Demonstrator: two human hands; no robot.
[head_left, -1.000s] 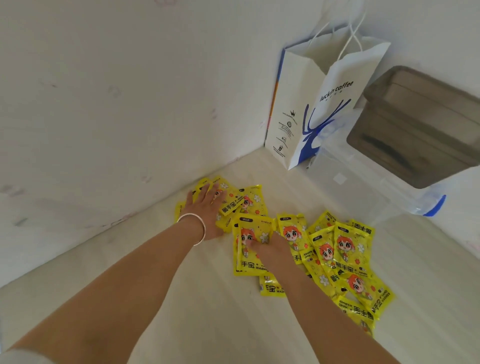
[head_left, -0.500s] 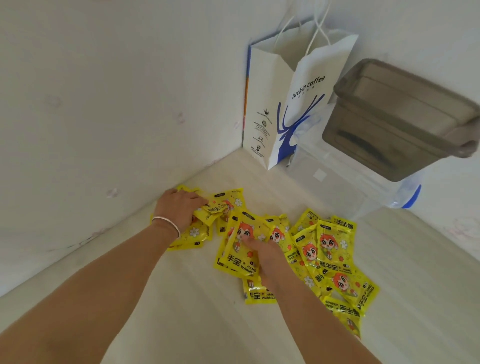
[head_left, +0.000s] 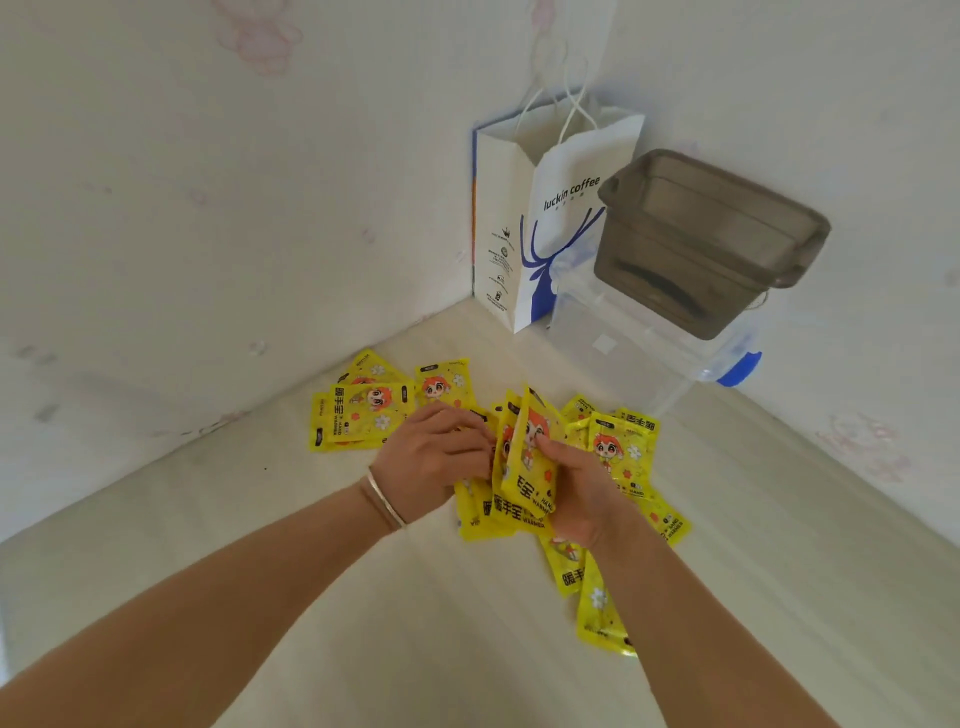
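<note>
Several yellow hand-warmer packets lie scattered on the pale floor near a wall corner. My right hand (head_left: 582, 493) grips a small stack of packets (head_left: 524, 467), held on edge above the pile, thumb on the front packet. My left hand (head_left: 431, 457), with a thin bracelet at the wrist, has its fingers curled against the left side of that stack. A separate group of packets (head_left: 363, 410) lies flat to the left by the wall. More packets (head_left: 623, 447) lie to the right and under my right forearm.
A white paper coffee bag (head_left: 550, 228) stands in the corner. Beside it a clear plastic box (head_left: 644, 353) with a blue latch carries a smoky grey bin (head_left: 711, 239) on top. Walls close off the left and back.
My left hand left the packets by the wall and came right to meet my right hand. My right hand lifted its packets off the floor and stood them on edge.
</note>
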